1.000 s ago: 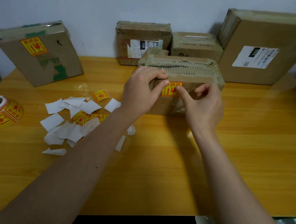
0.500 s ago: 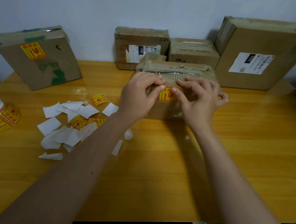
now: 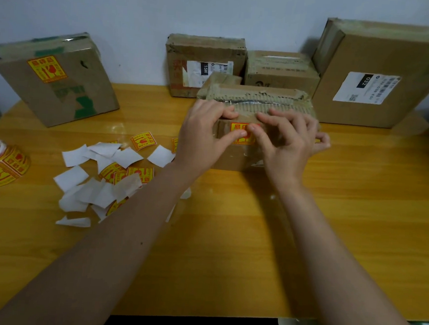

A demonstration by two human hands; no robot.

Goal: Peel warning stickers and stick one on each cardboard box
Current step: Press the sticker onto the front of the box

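Note:
A small worn cardboard box (image 3: 234,157) lies mid-table with a yellow-and-red warning sticker (image 3: 237,127) on its front face. My left hand (image 3: 202,133) grips the box's top left edge, fingers curled over the top, thumb pressing on the sticker. My right hand (image 3: 288,144) rests spread on the box's top right, its thumb pressing the sticker beside the left thumb. A sticker roll (image 3: 2,165) sits at the far left. Loose stickers (image 3: 144,141) lie among white backing papers (image 3: 98,179).
A box (image 3: 61,93) bearing a warning sticker (image 3: 47,68) leans on the wall at the left. Three more boxes stand at the back: one with a torn label (image 3: 205,65), a plain one (image 3: 280,70), a large one (image 3: 382,75). The wooden table (image 3: 227,252) reaches the near edge.
My right hand moved up and laid its fingers on the box top, and its thumb slid onto the sticker to meet the left thumb. The left hand keeps its hold.

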